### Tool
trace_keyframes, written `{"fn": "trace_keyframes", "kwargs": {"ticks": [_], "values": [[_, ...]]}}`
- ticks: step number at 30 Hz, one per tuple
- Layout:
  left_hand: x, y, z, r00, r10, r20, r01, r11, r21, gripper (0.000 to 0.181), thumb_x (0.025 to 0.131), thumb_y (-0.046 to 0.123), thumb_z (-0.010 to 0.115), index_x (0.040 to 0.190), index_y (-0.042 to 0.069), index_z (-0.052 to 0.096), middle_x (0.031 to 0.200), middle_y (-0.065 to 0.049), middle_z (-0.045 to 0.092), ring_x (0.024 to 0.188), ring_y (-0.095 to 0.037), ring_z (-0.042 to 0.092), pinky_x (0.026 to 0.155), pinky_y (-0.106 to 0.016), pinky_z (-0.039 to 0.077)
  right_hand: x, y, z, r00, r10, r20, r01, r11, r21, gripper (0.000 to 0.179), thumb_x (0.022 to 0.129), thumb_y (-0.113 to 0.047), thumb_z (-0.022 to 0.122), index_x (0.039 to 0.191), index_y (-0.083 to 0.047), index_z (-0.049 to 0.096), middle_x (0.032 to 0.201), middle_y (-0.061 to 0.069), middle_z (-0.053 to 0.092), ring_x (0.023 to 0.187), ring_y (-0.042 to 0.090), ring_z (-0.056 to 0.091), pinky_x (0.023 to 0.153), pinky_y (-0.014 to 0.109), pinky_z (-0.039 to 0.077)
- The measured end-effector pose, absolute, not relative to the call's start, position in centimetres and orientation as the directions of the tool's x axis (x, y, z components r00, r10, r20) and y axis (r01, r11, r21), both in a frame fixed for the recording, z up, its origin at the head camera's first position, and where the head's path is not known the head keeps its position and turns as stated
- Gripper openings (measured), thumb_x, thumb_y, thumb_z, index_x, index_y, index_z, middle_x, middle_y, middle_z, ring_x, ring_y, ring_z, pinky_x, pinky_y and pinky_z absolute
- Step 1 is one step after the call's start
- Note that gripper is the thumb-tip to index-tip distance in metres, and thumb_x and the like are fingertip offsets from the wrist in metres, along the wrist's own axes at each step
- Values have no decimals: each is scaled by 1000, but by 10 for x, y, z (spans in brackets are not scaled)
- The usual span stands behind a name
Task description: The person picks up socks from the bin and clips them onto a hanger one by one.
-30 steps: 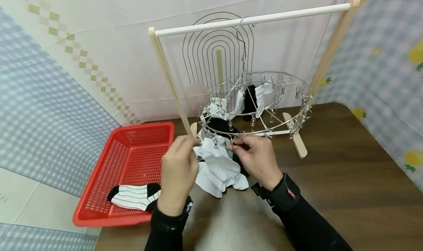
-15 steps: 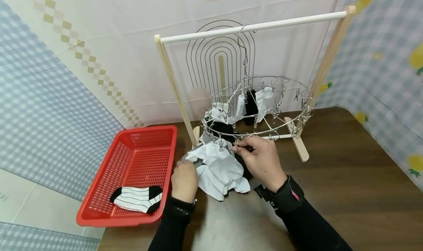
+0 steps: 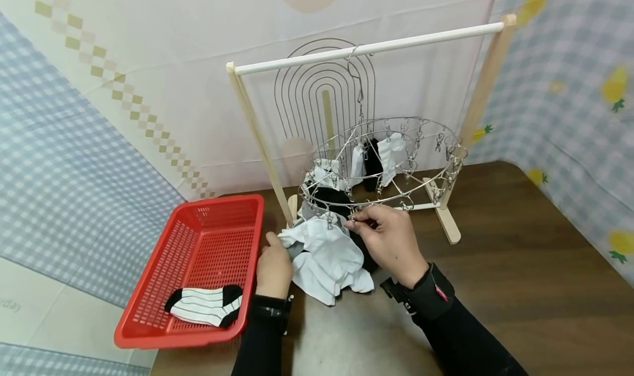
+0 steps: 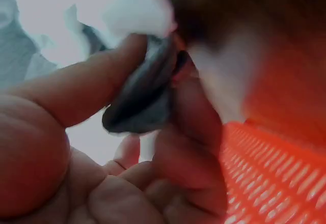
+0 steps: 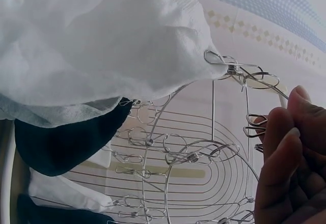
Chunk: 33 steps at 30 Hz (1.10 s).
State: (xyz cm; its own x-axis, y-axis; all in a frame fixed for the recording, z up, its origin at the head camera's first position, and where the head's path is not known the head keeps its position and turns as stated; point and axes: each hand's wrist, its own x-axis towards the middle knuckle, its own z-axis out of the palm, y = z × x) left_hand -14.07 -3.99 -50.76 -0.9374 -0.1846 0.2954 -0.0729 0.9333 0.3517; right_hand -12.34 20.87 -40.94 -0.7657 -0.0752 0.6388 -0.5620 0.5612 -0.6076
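Note:
My left hand [image 3: 274, 268] is beside the red basket, low at the left of the hanging cloths. In the left wrist view its thumb and fingers pinch a folded grey cloth [image 4: 147, 96]. A white cloth [image 3: 329, 255] hangs in front, its corner caught in a wire clip [image 5: 232, 68] of the round metal hanger [image 3: 416, 118]. At the front rim of that hanger, my right hand [image 3: 388, 235] pinches another wire clip [image 5: 254, 131] between thumb and fingers. Behind the white cloth hangs a black sock [image 5: 71, 142].
The hanger hooks over a white bar [image 3: 421, 43] on a wooden stand. White and black socks [image 3: 391, 156] hang at its back. At left, the red basket [image 3: 141, 277] holds a striped black-and-white sock [image 3: 205, 304]. Several bare clips line the hanger's right side.
My left hand has come down from beside the hanger's front rim to the lower left and pinches the grey cloth. The right hand stays at its clip.

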Motion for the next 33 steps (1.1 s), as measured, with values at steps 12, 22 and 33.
{"fn": "trace_keyframes", "kwargs": {"ticks": [12, 22, 33], "values": [[-95, -24, -406, -726, -190, 661, 255, 819, 515, 40, 94, -11, 81, 128, -6, 61, 116, -28, 71, 89, -46, 77, 76, -58, 68, -127, 210, -406, -773, -84, 629, -552, 576, -603, 12, 87, -3, 95, 90, -8, 84, 88, 8, 86, 68, 16, 73, 64, 27, 55], [-65, -33, -348, -719, 276, 637, 644, 609, 463, 32, 86, -13, 88, 111, 6, 79, 102, -6, 83, 86, -12, 80, 77, -26, 68, -124, 215, -400, -806, -76, 587, -530, 534, -659, 12, 91, 0, 91, 90, -9, 83, 91, 6, 87, 78, 19, 80, 70, 26, 60], [-97, -5, -368, -871, 345, 351, 491, 552, 674, 20, 91, -6, 87, 103, 8, 80, 93, -5, 84, 84, -15, 81, 77, -23, 66, -117, 217, -398, -902, -103, 418, -426, 356, -832, 5, 96, 1, 85, 96, -4, 83, 97, 12, 86, 82, 2, 72, 73, 23, 55]]}}
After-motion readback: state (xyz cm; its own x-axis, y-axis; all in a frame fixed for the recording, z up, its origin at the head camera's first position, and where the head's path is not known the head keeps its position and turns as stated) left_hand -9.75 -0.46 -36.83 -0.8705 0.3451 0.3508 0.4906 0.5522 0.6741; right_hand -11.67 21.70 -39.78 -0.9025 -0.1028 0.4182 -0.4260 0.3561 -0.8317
